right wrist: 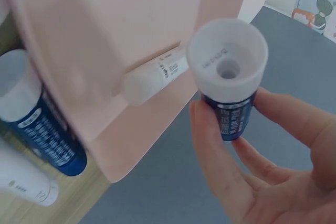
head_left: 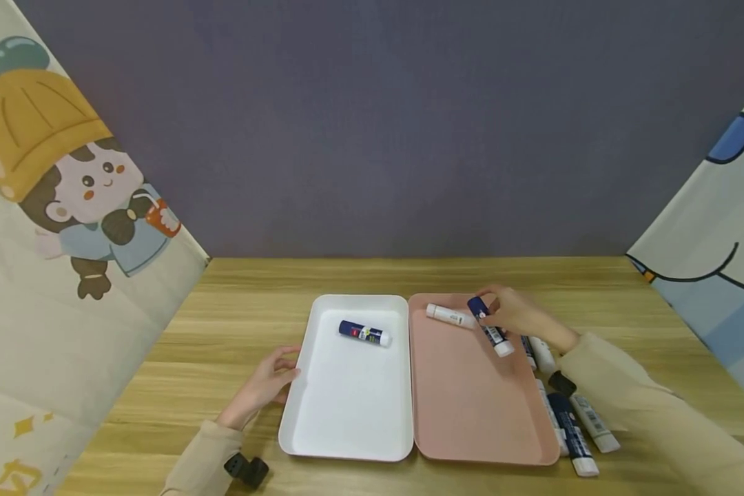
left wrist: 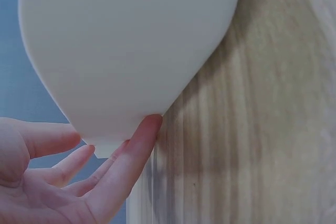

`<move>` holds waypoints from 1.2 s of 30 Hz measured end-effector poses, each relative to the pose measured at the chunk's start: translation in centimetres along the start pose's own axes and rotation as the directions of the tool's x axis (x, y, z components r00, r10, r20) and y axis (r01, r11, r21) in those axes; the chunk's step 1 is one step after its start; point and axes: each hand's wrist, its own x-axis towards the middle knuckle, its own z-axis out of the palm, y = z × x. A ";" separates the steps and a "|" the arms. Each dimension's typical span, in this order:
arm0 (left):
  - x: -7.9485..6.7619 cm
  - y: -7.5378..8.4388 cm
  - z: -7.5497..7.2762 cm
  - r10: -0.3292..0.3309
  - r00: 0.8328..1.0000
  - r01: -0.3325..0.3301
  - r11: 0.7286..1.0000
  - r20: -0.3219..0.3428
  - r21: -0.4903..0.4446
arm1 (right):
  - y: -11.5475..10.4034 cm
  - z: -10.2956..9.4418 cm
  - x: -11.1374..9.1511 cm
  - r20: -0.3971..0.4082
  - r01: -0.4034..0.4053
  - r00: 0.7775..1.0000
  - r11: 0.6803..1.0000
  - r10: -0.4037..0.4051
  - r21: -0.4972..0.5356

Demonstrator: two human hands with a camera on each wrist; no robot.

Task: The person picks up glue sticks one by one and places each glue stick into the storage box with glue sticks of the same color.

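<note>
Over the upper right part of the pink tray [head_left: 471, 413], my right hand [head_left: 513, 313] pinches a navy glue stick [head_left: 494, 335] between thumb and fingers. Its hollow white base [right wrist: 228, 59] faces the camera in the right wrist view. A white glue stick [head_left: 448, 315] lies in that tray near its far wall. My left hand [head_left: 265, 379] rests at the left side of the white tray [head_left: 347, 413], fingertips against the outer wall and rim. Inside the white tray lies another navy glue stick [head_left: 364, 333], label up.
Several more glue sticks lie on the wooden table to the right of the pink tray, among them a navy one [head_left: 573, 434] and a white one [head_left: 595, 424]. The two trays stand side by side. A dark grey panel [head_left: 372, 138] rises behind the table.
</note>
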 end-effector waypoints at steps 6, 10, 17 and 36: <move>0.0 0.1 0.0 -0.004 1.000 0.004 1.000 -0.008 -0.007 | -0.9 0.5 0.6 0.013 0.001 1.000 1.000 -0.001 0.002; 0.0 0.1 0.0 -0.007 1.000 0.007 1.000 -0.010 -0.010 | -1.6 0.8 1.0 0.021 0.008 1.000 1.000 -0.007 -0.009; 0.0 0.0 0.1 -0.008 1.000 0.007 1.000 -0.013 -0.019 | -2.7 1.6 1.7 0.042 0.016 0.999 1.000 -0.016 0.009; 0.2 -0.3 -0.1 0.005 1.000 -0.005 1.000 0.008 -0.004 | -5.5 3.6 3.8 0.069 0.074 0.994 0.995 -0.079 0.066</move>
